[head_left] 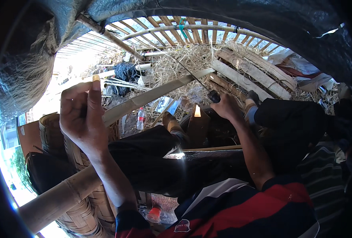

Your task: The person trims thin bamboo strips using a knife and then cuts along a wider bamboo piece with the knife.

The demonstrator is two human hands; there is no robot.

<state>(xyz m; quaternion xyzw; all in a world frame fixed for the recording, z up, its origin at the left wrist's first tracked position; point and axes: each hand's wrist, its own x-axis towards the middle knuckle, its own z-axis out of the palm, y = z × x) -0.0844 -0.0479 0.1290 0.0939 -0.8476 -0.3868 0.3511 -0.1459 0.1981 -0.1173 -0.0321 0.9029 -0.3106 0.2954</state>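
Observation:
A long bamboo pole [142, 99] slants from the lower left up to the far middle, its far half split flat and narrow. My left hand [84, 115] is raised in front of the pole, with the fingers curled in toward the upright thumb. A small yellowish tip [96, 77] shows at the top of the thumb; whether it is a held piece or part of the thumb I cannot tell. In my right hand [226, 107] is the black handle of a long, thin knife [195, 78]. The blade points up and left and crosses the pole near its far end.
Beyond my feet lie dry shavings [176, 65], a slatted wooden frame [255, 75] and a dark blue bundle [124, 73]. A small plastic bottle [140, 119] stands beside the pole. Woven bamboo baskets [76, 210] are at my left. A slatted bamboo fence [199, 31] curves across the back.

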